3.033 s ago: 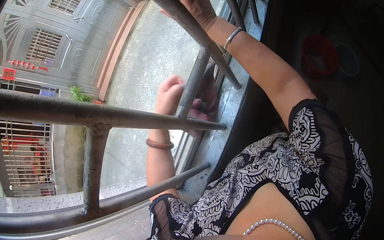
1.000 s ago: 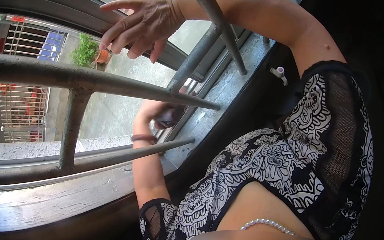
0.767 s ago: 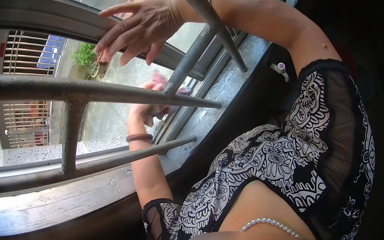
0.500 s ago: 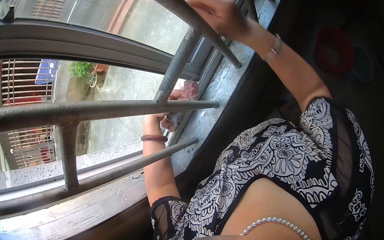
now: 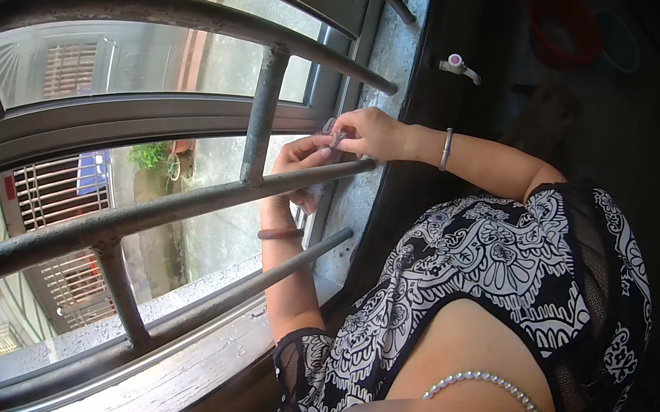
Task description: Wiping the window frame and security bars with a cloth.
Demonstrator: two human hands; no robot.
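The window bars [image 5: 177, 210] were rough, weathered metal; the window frame [image 5: 148, 120] was smooth metal around glossy glass [image 5: 139, 61]; the crumpled bundle [image 5: 337, 140] looked filmy, like plastic; the blouse [image 5: 474, 260] was matt cloth; the silvery bracelet [image 5: 446, 149] looked polished.

A crumpled greyish bundle [image 5: 337, 140] is pinched between the left hand [image 5: 302, 154] and the right hand [image 5: 374, 134]; it is partly hidden.

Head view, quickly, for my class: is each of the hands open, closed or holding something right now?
Left hand: closed, holding a small crumpled greyish thing, kind unclear.
Right hand: closed, pinching apparently the same thing.
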